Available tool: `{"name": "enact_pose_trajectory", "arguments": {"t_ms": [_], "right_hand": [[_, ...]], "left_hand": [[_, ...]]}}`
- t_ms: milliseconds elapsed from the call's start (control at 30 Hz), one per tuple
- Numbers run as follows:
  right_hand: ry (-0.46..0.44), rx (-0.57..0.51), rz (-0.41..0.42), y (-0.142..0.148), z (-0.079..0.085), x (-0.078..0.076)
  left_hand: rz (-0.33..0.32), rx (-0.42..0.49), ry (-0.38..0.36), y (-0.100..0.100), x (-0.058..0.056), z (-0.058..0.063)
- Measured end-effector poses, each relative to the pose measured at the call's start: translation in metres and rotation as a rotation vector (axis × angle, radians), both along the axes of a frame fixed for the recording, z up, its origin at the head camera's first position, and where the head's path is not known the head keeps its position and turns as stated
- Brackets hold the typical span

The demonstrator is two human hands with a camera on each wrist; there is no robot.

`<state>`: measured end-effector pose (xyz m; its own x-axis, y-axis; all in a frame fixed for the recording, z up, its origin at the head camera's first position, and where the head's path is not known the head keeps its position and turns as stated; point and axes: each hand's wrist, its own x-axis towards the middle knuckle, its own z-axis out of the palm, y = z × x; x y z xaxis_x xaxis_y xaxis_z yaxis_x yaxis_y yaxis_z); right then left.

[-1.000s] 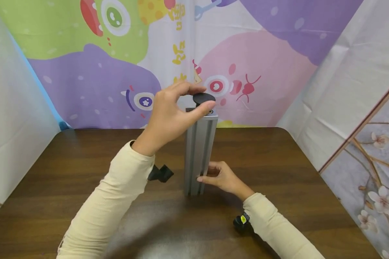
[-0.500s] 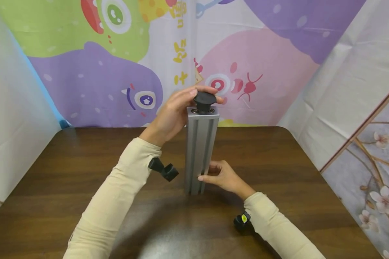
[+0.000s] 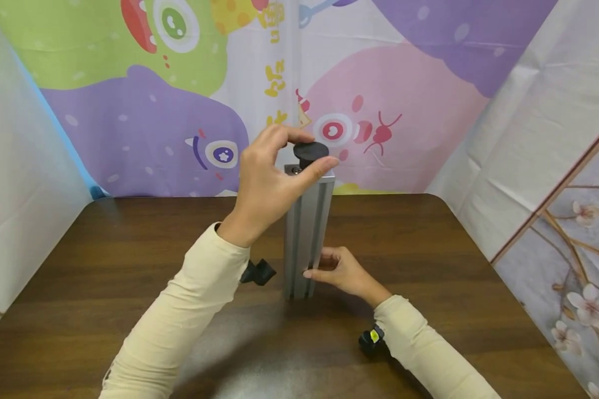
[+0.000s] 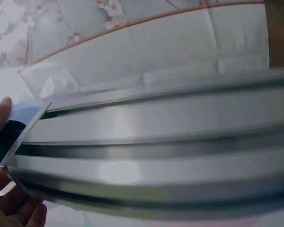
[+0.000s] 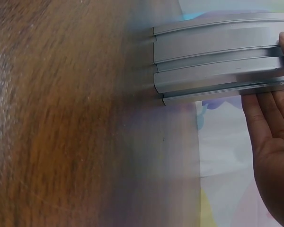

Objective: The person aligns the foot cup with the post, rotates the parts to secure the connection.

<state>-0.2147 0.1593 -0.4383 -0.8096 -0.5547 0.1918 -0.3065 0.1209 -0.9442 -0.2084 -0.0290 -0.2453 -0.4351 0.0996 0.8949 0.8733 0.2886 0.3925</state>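
A silver aluminium profile [image 3: 306, 238] with grooved sides stands upright on the table. On its top end sits a black levelling foot [image 3: 311, 149], a round disc on a short stem beside a screw hole. My left hand [image 3: 267, 180] holds this foot, thumb at the front and fingers at the back; part of the stem is hidden. In the left wrist view, fingertips [image 4: 21, 208] show below the foot [image 4: 10, 137] and the profile's top end. My right hand [image 3: 346, 274] grips the profile low down, its thumb on the near face. Right wrist view: fingers [image 5: 270, 113] lie under the profile [image 5: 213, 52].
The brown wooden table [image 3: 105, 288] carries the profile near its middle. A cartoon-printed curtain [image 3: 179, 111] hangs behind, with pale cloth at both sides. Black mounts [image 3: 259, 271] are strapped on the wrists below the cream sleeves [image 3: 174, 316].
Half a second ago my left hand was twisted behind the foot; now it has swung back, thumb in front, much as one second ago. Right hand and profile stay put.
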Motion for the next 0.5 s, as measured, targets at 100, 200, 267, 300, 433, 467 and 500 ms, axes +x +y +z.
{"name": "enact_pose_trajectory", "arguments": {"t_ms": [100,200,267,300,433,467,500], "right_hand": [[0.004,0.004,0.003,-0.001,0.0,0.0],[0.009,0.006,-0.014,0.0,0.0,0.0],[0.013,0.006,-0.025,0.0,0.001,0.001],[0.014,0.008,-0.03,0.0,0.001,0.002],[0.019,0.02,-0.032,-0.003,0.011,0.008],[0.021,0.026,-0.032,-0.004,0.015,0.01],[0.022,0.029,-0.034,-0.005,0.018,0.012]], "left_hand": [[-0.138,0.064,-0.072,0.0,-0.003,-0.003],[-0.445,0.141,-0.227,-0.002,-0.009,-0.007],[-0.626,0.164,-0.304,-0.001,-0.014,-0.008],[-0.703,0.167,-0.335,0.0,-0.017,-0.009],[-0.856,0.138,-0.396,0.003,-0.025,-0.008],[-0.882,0.135,-0.413,0.003,-0.027,-0.008],[-0.903,0.129,-0.428,0.003,-0.028,-0.008]]}}
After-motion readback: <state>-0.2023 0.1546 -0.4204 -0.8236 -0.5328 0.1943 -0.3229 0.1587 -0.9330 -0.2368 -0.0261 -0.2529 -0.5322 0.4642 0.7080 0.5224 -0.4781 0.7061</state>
